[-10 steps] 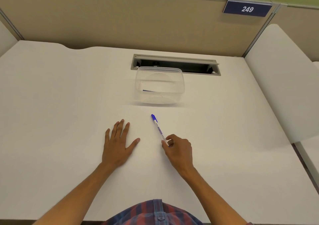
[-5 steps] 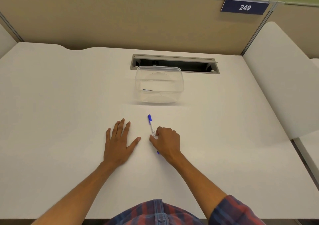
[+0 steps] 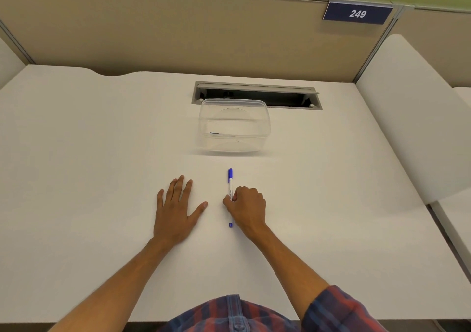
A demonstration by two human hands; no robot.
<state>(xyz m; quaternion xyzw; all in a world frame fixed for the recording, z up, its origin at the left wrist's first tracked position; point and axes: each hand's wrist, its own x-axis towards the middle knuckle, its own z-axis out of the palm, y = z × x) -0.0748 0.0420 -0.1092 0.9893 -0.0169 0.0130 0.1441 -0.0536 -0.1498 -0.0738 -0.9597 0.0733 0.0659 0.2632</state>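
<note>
The pen [image 3: 230,186], white-barrelled with a blue cap and a blue end, lies on the white desk [image 3: 89,166], roughly in line with the person's view, cap pointing away toward the partition. Its middle section is covered by the right hand [image 3: 248,208]; the blue end shows just below the thumb side of that hand. The right hand's fingers are curled, and the thumb and fingertips pinch the barrel at about mid-length.

The left hand [image 3: 175,209] rests flat on the desk just to the left of the pen, not touching it. Its fingers are straight and lightly spread, the thumb angled out toward the right hand.

Beyond the pen, apart from it, stands a clear plastic container [image 3: 234,126], open at the top. A thin dark-edged item lies inside; what it is cannot be told. Directly behind the container is a grey cable slot [image 3: 280,94] let into the desk. A beige partition [image 3: 178,30] closes the far edge and carries a blue number plate [image 3: 357,13] reading 249.
</note>
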